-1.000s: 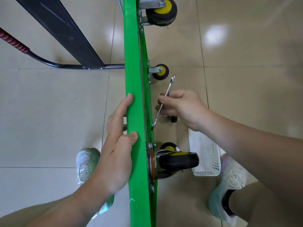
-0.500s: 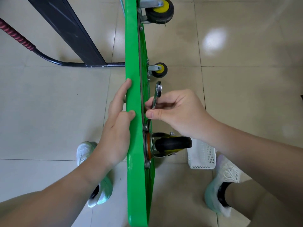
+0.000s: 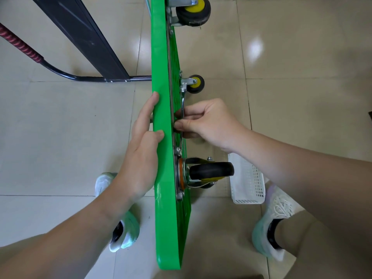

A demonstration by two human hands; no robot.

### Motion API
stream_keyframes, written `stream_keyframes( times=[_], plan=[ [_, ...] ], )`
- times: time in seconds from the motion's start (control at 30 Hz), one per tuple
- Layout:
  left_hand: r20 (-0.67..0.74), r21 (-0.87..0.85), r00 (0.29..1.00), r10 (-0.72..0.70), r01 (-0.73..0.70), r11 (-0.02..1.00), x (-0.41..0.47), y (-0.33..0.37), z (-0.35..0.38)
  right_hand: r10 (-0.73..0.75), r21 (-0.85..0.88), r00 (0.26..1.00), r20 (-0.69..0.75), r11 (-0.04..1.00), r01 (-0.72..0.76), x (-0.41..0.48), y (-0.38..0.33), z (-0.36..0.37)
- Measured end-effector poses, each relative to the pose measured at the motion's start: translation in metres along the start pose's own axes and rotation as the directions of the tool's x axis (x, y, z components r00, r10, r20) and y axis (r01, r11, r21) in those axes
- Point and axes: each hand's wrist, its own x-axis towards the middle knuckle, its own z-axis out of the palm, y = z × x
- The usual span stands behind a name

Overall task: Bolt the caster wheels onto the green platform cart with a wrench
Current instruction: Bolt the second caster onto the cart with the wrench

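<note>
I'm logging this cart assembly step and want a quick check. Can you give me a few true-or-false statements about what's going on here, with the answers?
1. The green platform stands on its edge. True.
2. The right hand pinches the wrench on the platform's wheel side. True.
3. The left hand holds a second wrench. False: it holds only the platform's upper edge.
4. The white basket rests on top of the platform. False: it sits on the floor by the right shoe.
5. No caster is on the platform yet. False: the near caster is mounted, and two more show farther along.
</note>
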Motion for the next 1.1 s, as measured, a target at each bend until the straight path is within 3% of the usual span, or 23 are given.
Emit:
stream_keyframes(
  times=[0.33, 0.47, 0.57, 0.67, 0.9, 1.1],
  plan=[
    [0.025, 0.062, 1.0, 0.003, -0.004, 0.998, 0.0, 0.005, 0.001, 0.088, 0.07, 0.996, 0.017, 0.994, -0.089, 0.018, 0.018, -0.006],
    [0.077, 0.088, 0.997, 0.023, -0.03, 0.996, 0.0, 0.006, -0.001, 0.27, 0.097, 0.962, -0.049, 0.96, -0.264, 0.032, 0.031, -0.011],
    [0.087, 0.1, 0.995, 0.041, -0.05, 0.994, 0.001, 0.005, -0.002, 0.433, 0.156, 0.901, 0.006, 0.89, -0.429, 0.039, 0.04, -0.012],
    [0.09, 0.115, 0.994, 0.054, -0.064, 0.991, 0.002, 0.001, -0.004, 0.497, 0.201, 0.866, 0.062, 0.843, -0.498, 0.046, 0.044, -0.013],
    [0.108, 0.161, 0.992, 0.063, -0.08, 0.984, 0.003, 0.001, -0.005, 0.475, 0.262, 0.88, 0.007, 0.848, -0.46, 0.057, 0.049, -0.017],
    [0.108, 0.164, 0.992, 0.07, -0.087, 0.983, 0.003, 0.0, -0.007, 0.466, 0.134, 0.884, -0.024, 0.878, -0.459, 0.058, 0.049, -0.025]
  ],
)
